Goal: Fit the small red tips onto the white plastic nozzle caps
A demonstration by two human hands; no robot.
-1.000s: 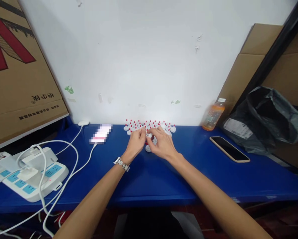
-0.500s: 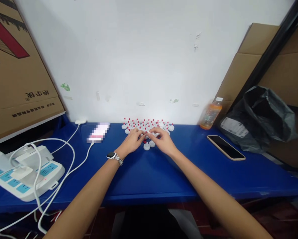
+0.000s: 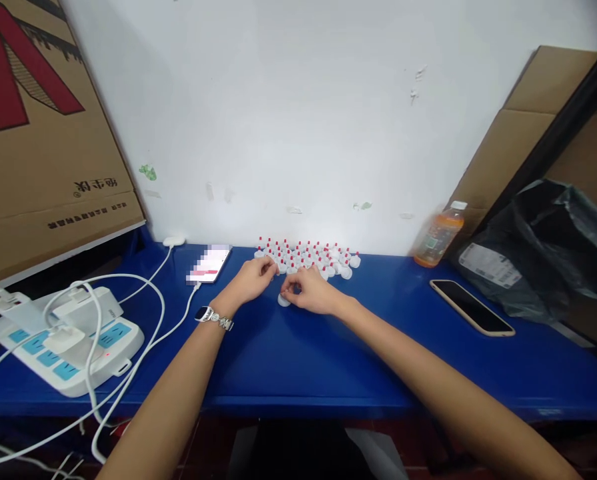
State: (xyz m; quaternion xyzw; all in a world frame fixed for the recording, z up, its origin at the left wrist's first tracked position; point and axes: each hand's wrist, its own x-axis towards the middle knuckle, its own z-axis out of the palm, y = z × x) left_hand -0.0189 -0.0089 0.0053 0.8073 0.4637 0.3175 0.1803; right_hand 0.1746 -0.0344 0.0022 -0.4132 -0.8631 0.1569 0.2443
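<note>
A cluster of small white round caps with red tips (image 3: 306,257) stands on the blue table against the wall. My right hand (image 3: 312,291) is in front of the cluster, its fingertips pinched on the top of a single white cap (image 3: 283,301) resting on the table. The fingers cover that cap's tip. Close by on the left, at the cluster's front left edge, is my left hand (image 3: 252,277). Its thumb and fingers are pressed together, and what is between them, if anything, is hidden. A white watch (image 3: 204,313) and a metal bracelet are on my left wrist.
A white power strip (image 3: 103,353) with tangled cables and a charging phone (image 3: 213,263) lie on the left. On the right are an orange drink bottle (image 3: 438,237), another phone (image 3: 471,307) and a dark plastic bag (image 3: 543,247). Cardboard (image 3: 53,160) leans at the left.
My hands, together at the front of the cluster before, have moved apart. The right hand has come down towards me onto a single cap. The view has shifted slightly.
</note>
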